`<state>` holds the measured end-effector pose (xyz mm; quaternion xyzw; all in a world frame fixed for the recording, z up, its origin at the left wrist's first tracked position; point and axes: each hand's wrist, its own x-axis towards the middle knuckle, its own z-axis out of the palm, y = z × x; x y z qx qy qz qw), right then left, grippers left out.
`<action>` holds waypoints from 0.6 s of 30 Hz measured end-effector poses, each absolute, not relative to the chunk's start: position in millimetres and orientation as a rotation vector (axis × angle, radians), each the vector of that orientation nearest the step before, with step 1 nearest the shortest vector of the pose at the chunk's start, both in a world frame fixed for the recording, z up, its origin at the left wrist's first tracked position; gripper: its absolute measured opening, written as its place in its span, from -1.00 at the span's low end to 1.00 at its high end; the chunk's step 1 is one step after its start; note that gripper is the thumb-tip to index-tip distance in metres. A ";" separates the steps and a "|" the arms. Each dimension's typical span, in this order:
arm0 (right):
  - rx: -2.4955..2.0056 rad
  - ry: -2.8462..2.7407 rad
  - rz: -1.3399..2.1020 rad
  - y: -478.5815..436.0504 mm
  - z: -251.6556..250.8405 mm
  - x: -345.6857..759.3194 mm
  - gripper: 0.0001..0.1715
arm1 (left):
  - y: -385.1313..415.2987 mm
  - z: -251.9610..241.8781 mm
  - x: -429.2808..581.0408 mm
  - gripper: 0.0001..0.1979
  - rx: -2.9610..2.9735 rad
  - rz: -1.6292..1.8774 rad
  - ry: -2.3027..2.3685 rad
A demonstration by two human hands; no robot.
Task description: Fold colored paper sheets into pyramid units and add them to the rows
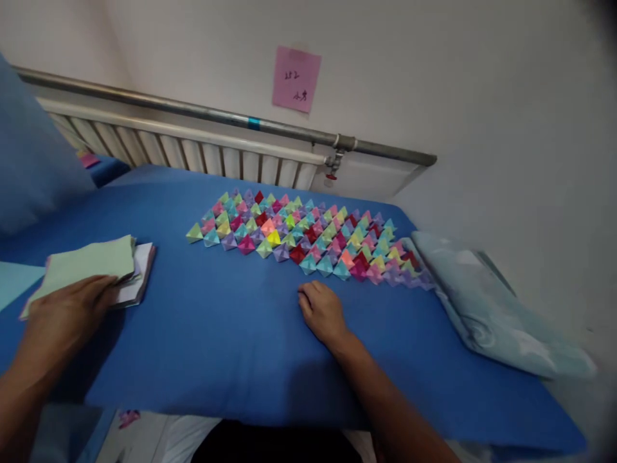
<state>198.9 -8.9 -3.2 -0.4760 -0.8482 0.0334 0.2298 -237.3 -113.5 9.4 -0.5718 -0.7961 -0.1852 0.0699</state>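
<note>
My left hand (67, 307) rests on a stack of square paper sheets (96, 263) at the left of the blue surface (222, 341), fingers bent over the pale green top sheet. My right hand (322, 310) lies knuckles-up on the blue surface, fingers curled under, just in front of a wide patch of several small folded paper shapes (308, 235) in pink, teal, green, purple, red and yellow. Nothing shows inside the right hand.
A folded pale blue cloth (486, 308) lies at the right end of the surface. A blue pillow (33, 161) sits at the far left. Behind run a radiator (193, 151), a metal pipe (216, 116) and a wall with a pink note (296, 78).
</note>
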 end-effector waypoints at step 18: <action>-1.148 -2.351 0.124 -0.2 -4.7 200.7 -0.70 | -146.9 5.7 -202.3 -0.72 -1.657 -0.750 -2.156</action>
